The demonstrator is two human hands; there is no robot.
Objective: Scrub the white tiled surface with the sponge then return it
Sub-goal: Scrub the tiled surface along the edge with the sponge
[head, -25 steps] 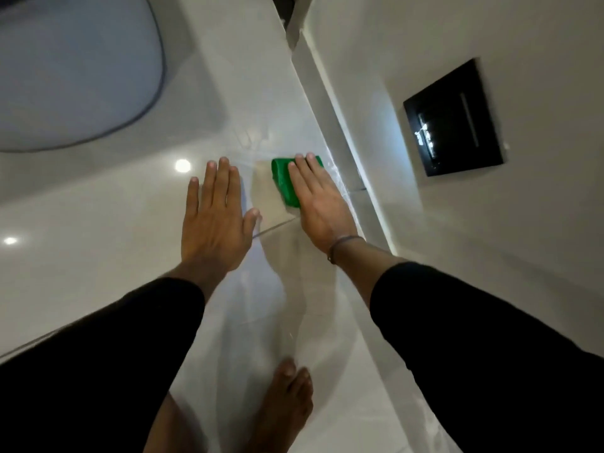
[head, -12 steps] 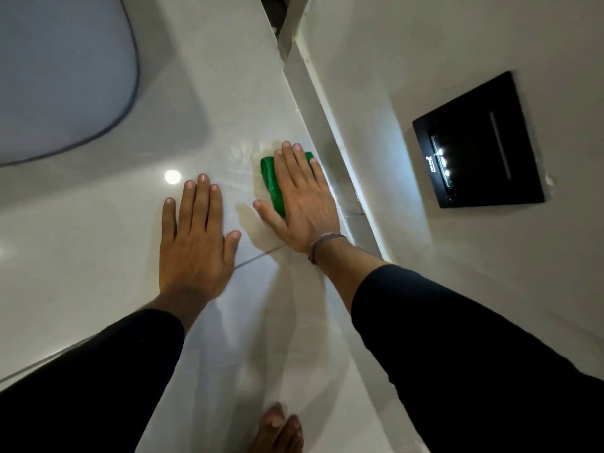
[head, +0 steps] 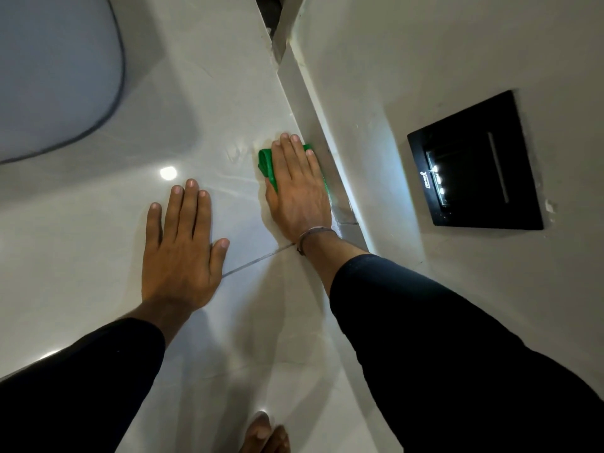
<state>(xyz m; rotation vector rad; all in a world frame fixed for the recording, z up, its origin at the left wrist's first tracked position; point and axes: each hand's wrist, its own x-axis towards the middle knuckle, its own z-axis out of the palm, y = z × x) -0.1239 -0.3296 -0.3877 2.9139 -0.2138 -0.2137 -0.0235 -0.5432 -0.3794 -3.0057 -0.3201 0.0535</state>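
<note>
A green sponge [head: 266, 165] lies flat on the glossy white tiled surface [head: 228, 103], close against the raised ledge on the right. My right hand [head: 299, 188] presses down on it with fingers together, covering most of it; only its left edge and a far corner show. Flat on the tile to the left rests my left hand [head: 181, 246], fingers slightly spread, holding nothing. A dark grout line [head: 258, 259] runs between the two wrists.
A white toilet lid [head: 55, 70] fills the upper left. A black flush plate [head: 474, 165] is set in the white wall on the right. The white ledge [head: 313, 103] runs along beside the sponge. A bare foot [head: 264, 433] shows at the bottom.
My right hand has slid the sponge to the right, up against the ledge, and its thumb has tucked in. My left hand stays flat in about the same place.
</note>
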